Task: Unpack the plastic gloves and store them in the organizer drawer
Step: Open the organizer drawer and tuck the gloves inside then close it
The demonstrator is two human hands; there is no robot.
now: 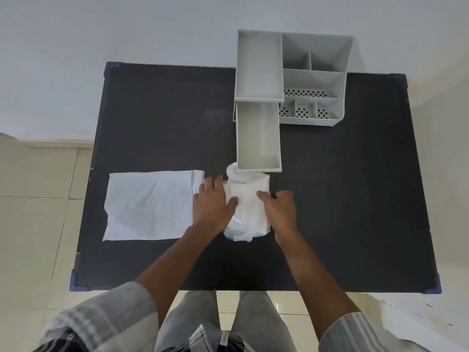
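A stack of thin clear plastic gloves (250, 199) lies on the black table, just in front of the pulled-out organizer drawer (258, 138). My left hand (213, 201) lies flat on the stack's left side, thumb pressing on the gloves. Against the stack's right edge rests my right hand (279, 209), fingers curled onto the gloves. Glove fingertips stick out at the stack's near edge. The drawer is open with nothing inside. The flat white packaging bag (149, 207) lies to the left, its right end under my left hand.
The grey desk organizer (314, 80) stands at the table's far right side, with several open compartments and a top tray (258, 64). The black table (355, 199) has blue corner guards. Tiled floor surrounds it.
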